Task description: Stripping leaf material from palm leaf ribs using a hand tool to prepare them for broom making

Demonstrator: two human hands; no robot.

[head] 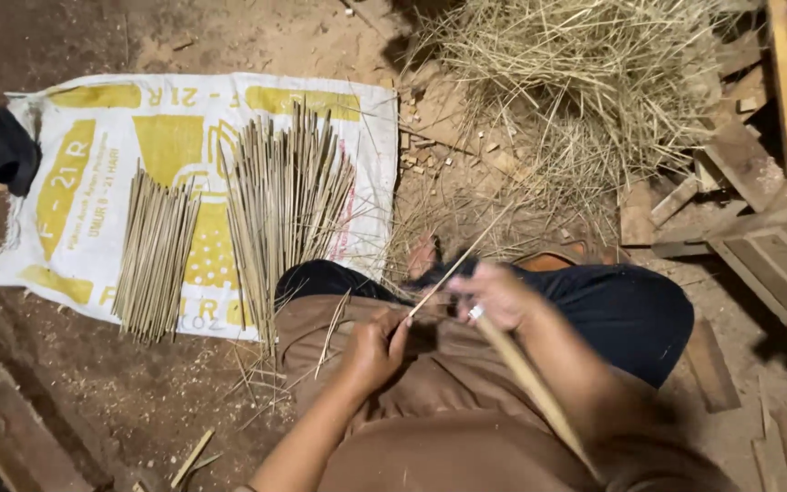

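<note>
Left hand (373, 351) and right hand (495, 296) both grip the bamboo strip (521, 369) between them

Thin bamboo sliver (453, 269): pale, narrow, straight, runs diagonally from lap centre up-right toward the straw, tilted approx. 45°. Lower end pinched at left hand (375, 351), upper part crosses right hand (494, 296). Thicker bamboo stick (530, 387): tan, flat-ish, slants from right hand down-right across the brown cloth on the lap, lower end lost near frame bottom.
</note>
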